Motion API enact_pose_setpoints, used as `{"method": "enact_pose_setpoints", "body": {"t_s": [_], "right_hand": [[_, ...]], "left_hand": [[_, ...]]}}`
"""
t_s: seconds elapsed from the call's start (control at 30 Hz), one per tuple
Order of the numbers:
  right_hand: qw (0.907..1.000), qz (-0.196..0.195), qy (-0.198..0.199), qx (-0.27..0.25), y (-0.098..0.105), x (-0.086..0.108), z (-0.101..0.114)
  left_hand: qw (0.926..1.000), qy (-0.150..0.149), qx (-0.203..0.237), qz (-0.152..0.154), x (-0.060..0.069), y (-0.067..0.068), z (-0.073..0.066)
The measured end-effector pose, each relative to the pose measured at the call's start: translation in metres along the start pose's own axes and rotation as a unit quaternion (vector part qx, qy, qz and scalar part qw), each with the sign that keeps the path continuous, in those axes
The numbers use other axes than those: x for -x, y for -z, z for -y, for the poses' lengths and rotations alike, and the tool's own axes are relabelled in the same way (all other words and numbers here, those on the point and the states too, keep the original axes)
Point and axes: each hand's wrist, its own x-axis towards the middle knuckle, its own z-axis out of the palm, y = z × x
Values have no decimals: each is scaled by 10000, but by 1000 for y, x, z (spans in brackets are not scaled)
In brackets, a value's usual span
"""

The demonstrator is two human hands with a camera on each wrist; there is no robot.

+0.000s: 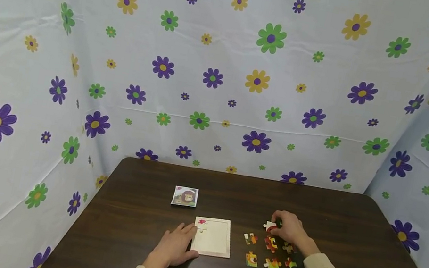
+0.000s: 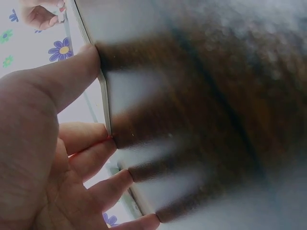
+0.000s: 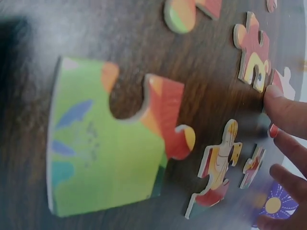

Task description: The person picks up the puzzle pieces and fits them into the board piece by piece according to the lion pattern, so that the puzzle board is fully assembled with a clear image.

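A pale square puzzle tray (image 1: pixel 218 240) lies mid-table, one white-and-pink jigsaw piece (image 1: pixel 202 227) in its upper left corner. My left hand (image 1: pixel 173 244) rests at the tray's left side with fingers extended; in the left wrist view its thumb and fingertips touch the tray's edge (image 2: pixel 103 91). To the right, my right hand (image 1: pixel 290 228) pinches a white-and-red jigsaw piece (image 1: pixel 269 226) between thumb and fingers, at or just above the table; contact cannot be told. Several loose jigsaw pieces (image 1: pixel 272 264) lie below it, including a large green one (image 3: pixel 105 148) in the right wrist view.
Behind the tray, to its left, lies a small picture card with a lion (image 1: pixel 185 196). The dark wooden table (image 1: pixel 126 219) ends at a flowered white curtain (image 1: pixel 229 50) at the back and sides.
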Motion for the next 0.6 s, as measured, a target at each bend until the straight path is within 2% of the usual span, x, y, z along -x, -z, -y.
{"method": "enact_pose_setpoints", "body": {"t_s": [0.23,0.6], "right_hand": [[9995,-212,-211,79,-3,1,3],[9924,-948,-187,-764,-1,-4,6]], "left_hand": [[10000,-6,-45,1,0,0,0],[10000,9,-57,25,0,-1,2]]}}
